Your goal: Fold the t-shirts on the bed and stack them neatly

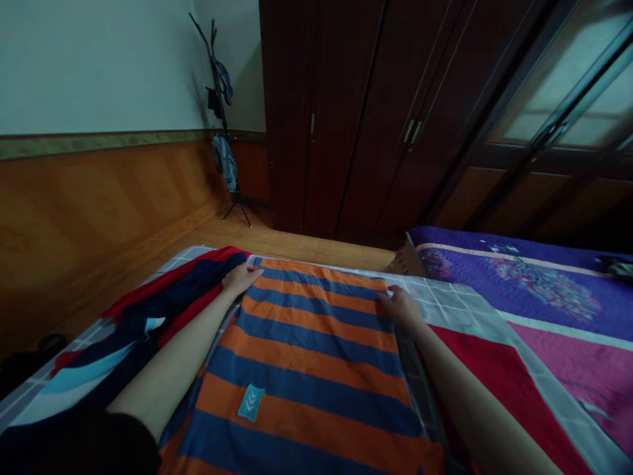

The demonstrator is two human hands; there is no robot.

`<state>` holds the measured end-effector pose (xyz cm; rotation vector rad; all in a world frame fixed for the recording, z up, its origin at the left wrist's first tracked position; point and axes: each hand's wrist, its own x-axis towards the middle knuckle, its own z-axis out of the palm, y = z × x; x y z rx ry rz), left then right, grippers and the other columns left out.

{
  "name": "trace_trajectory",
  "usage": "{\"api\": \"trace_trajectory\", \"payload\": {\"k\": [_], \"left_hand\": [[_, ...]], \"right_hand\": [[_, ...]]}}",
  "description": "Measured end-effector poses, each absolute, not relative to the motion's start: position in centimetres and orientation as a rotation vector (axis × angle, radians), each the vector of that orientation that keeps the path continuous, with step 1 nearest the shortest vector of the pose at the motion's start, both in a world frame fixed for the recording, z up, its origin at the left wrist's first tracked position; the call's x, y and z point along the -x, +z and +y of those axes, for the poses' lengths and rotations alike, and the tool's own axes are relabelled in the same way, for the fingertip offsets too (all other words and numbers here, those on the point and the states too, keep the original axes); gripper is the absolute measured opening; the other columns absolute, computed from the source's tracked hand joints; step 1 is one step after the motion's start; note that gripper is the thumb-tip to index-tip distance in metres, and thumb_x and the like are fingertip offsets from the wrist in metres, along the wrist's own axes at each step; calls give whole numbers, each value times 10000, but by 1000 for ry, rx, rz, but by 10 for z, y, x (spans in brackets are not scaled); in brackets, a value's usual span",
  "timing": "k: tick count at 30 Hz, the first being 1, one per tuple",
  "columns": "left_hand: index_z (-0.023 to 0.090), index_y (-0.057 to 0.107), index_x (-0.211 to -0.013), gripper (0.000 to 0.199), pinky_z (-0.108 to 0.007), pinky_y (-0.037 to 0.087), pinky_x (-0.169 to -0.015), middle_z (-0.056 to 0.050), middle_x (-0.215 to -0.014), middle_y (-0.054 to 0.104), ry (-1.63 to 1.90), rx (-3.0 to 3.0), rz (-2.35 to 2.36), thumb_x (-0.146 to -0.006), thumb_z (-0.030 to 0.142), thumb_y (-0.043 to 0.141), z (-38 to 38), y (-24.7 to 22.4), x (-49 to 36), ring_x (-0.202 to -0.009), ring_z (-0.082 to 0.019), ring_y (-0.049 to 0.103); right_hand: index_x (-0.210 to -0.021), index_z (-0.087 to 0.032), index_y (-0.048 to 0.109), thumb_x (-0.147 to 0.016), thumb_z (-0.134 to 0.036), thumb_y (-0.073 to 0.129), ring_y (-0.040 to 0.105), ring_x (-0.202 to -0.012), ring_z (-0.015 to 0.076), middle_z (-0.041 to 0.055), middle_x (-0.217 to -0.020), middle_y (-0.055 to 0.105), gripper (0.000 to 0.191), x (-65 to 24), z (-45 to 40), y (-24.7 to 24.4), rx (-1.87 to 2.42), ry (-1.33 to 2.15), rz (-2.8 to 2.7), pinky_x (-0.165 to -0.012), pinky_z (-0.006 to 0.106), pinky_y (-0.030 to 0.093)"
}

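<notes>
An orange and blue striped shirt (306, 356) lies spread flat, its hem at the far edge and a small teal patch (251, 402) low on its left side. My left hand (241, 278) pinches the far left corner of the hem. At the opposite far corner, my right hand (399, 306) has its fingers closed on the cloth edge; its fingertips are partly hidden. Left of the shirt, under my left forearm, lie dark blue and red clothes (185, 287) with a light blue and white part. Red cloth (494, 376) lies beyond my right forearm.
The clothes rest on a surface with a grey checked cover (448, 300). To the right is a bed with a purple and pink floral cover (475, 264). A dark wooden wardrobe (341, 132) stands at the back, beside a coat rack (220, 112) with items hanging.
</notes>
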<state>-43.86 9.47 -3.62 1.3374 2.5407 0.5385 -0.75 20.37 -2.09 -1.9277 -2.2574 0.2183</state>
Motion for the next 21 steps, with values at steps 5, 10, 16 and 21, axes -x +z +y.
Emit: {"api": "trace_trajectory", "payload": {"k": [5,10,16,21], "left_hand": [[257,697,-854,353,-296,449,-623,-70,-919,724,633,-1266,2567,-750,545,522,105,-43,448,-854,-284,666],[259,675,-905,344,-253,427,-573,-27,-835,725,787,-1219,2564,-793,511,469,104,-53,458,-804,-235,667],[237,665,-916,334,-281,436,-571,-53,-910,717,878,-1141,2598,-771,488,500,113,-59,461,-791,-253,658],[238,649,-941,316,-314,464,-669,-65,-967,690,928,-1217,2675,-764,471,531,114,-61,456,-864,-265,643]], "right_hand": [[-1060,-88,637,-820,-469,517,651,-911,255,171,-972,689,466,3,239,-26,1993,381,-2065,-680,275,455],[-933,-108,688,-807,-429,530,656,-667,202,114,-769,701,380,3,245,-28,1924,577,-1968,-517,237,423],[-929,-107,706,-839,-231,441,531,-392,107,27,-588,650,306,-1,249,-32,1846,763,-1905,-388,198,363],[-934,-140,724,-806,-258,531,571,-450,128,29,-577,655,261,0,258,-41,1907,654,-1889,-446,207,378]]}}
